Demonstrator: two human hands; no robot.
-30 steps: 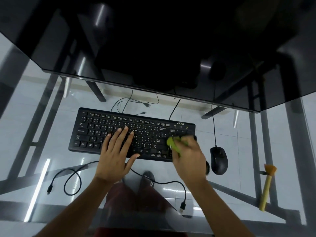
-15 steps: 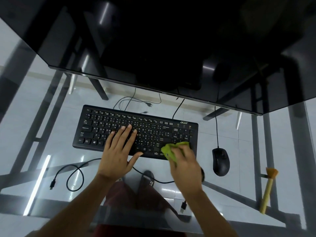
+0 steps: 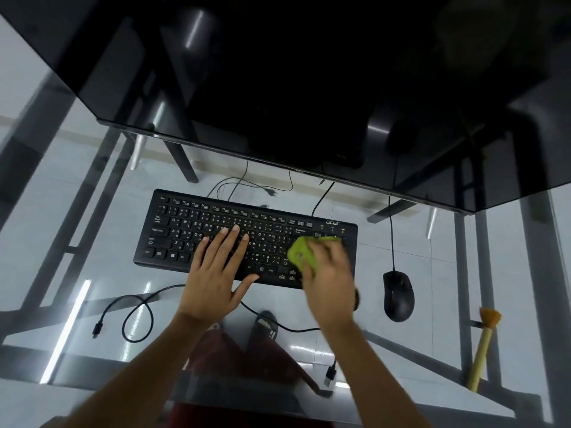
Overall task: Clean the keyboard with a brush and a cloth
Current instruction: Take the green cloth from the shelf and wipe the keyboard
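Observation:
A black keyboard point(image 3: 191, 230) lies on the glass desk point(image 3: 92, 264) in the middle of the head view. My left hand point(image 3: 216, 273) rests flat on its middle keys, fingers spread, holding nothing. My right hand point(image 3: 330, 279) is shut on a crumpled green cloth point(image 3: 301, 251) and presses it on the right end of the keyboard, hiding the number pad. A brush point(image 3: 483, 347) with a yellow handle and orange bristles lies at the far right of the desk, apart from both hands.
A black mouse point(image 3: 398, 296) sits right of the keyboard, its cord running back under a raised dark glass shelf point(image 3: 278, 156). A loose black cable point(image 3: 136, 316) curls at the near left, and another plug end point(image 3: 330, 372) lies near the front edge.
My right hand has slid the green cloth from the keyboard's near right corner back up over the right-hand keys. My left hand stays flat on the middle keys. The view has shifted slightly.

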